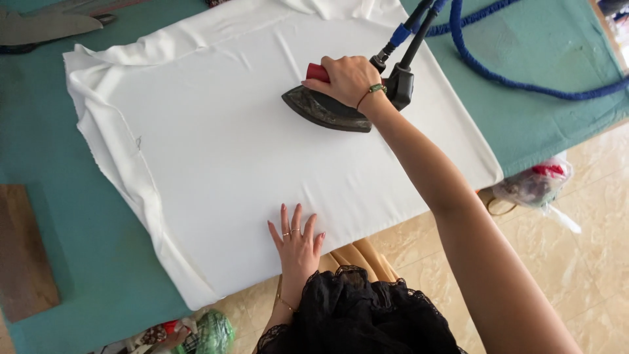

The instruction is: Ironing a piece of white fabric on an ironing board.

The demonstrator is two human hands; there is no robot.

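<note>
A large white cloth (216, 137) lies spread flat over a teal-covered table (85, 236). My right hand (347, 78) grips the red handle of a dark steam iron (321, 108) that rests on the cloth's far right part. Black and blue hoses (419, 19) rise from the iron's rear. My left hand (296, 239) lies flat, fingers spread, on the cloth's near edge, holding nothing.
A thick blue hose (511, 78) loops across the table at the far right. A brown wooden board (23, 252) lies at the table's left. A plastic bag (534, 183) with scraps hangs off the right edge above a tiled floor (590, 249). Colourful fabric scraps (196, 331) sit below.
</note>
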